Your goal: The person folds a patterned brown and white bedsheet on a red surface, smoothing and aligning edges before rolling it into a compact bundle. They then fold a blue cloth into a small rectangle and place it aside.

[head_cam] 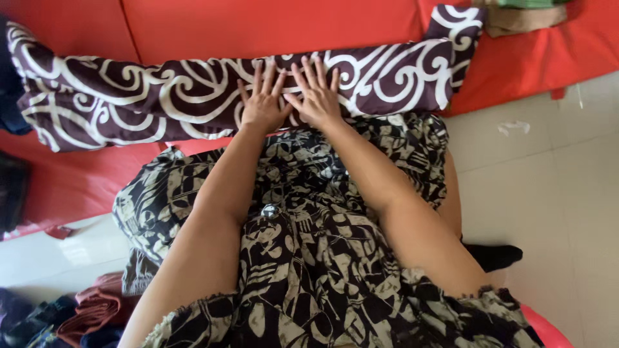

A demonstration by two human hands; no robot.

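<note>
Item: folded cloth (193,96), dark brown with white scrollwork, lying in a long narrow band on the red sofa (271,26). We press both hands on it near its middle: left hand (262,103) and right hand (317,95) side by side, thumbs nearly touching, fingers spread and flat, palms down. Neither grips anything.

Progress, as we judge it: the cloth is already doubled lengthwise into a strip and is being smoothed; the strip runs well out to both sides of our hands, so any shortening folds are not yet made.

Nearby: beyond the right hand, at the far sofa corner, a small stack of folded clothes (522,16), tan and green. Well behind the left hand, on the floor (554,187), a heap of clothes (90,309) in rust and dark blue. Right of our hands, a white scrap (514,127) lies on the tiles.

Packages, labels, signs: none visible.
</note>
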